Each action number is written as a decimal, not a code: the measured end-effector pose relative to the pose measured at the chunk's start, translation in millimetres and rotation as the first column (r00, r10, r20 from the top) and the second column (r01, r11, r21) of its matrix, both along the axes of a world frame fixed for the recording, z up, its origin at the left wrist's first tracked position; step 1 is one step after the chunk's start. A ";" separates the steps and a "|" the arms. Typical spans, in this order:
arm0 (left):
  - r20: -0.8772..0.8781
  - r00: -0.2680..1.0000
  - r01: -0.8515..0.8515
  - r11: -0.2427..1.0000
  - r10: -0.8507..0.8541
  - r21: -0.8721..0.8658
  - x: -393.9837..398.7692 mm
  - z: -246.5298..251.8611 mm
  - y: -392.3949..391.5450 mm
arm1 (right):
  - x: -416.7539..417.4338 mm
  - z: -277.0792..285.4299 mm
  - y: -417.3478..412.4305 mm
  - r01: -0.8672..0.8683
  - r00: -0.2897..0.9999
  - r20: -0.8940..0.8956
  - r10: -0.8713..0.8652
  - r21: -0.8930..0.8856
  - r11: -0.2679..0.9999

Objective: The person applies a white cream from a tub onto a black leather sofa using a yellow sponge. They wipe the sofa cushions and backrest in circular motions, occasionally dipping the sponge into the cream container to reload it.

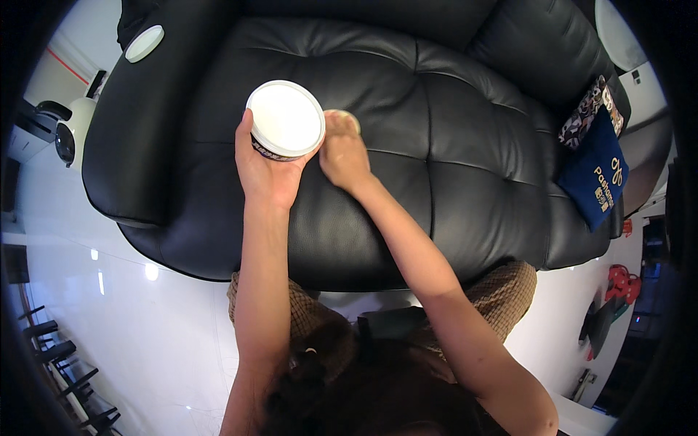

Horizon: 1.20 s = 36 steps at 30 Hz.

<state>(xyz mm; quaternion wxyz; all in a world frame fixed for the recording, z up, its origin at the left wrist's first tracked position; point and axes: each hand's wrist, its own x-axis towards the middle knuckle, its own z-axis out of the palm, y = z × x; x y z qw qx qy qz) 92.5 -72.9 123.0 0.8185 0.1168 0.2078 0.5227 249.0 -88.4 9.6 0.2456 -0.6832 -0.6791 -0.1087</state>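
Note:
My left hand (271, 177) holds a round tub (286, 117) up above the sofa seat, with the thumb on its left side. The tub's top is white and very bright, so I cannot tell how full it is; dark printing runs around its wall. Just right of it, my right hand (345, 155) has its fingers over a small round pale-yellow sponge pad (350, 119), which is down at the black leather sofa seat (376, 218). Most of the pad is hidden under the fingers.
A white round lid (145, 43) lies on the sofa's left armrest (139, 125). Blue (594, 169) and patterned cushions (581, 117) lean at the right end. A white rounded appliance (80, 128) stands left of the armrest. A red object (623, 284) is at far right over the glossy floor (163, 327).

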 end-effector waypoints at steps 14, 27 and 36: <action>0.050 0.997 -0.060 0.997 0.062 -0.054 0.5 9.0 -3.9 | 333.9 -4.3 -134.6 0.850 0.526 0.213 -0.823 -0.118 0.513; -0.019 1.000 -0.015 0.998 0.014 -0.058 -4.3 -3.9 -2.6 | 22.2 14.5 -24.2 -0.309 0.948 -0.133 0.290 -0.166 0.936; 0.062 0.997 0.056 0.996 -0.052 -0.073 9.3 -2.1 -9.6 | 371.0 5.3 -253.3 0.819 0.570 0.246 -0.784 -0.250 0.517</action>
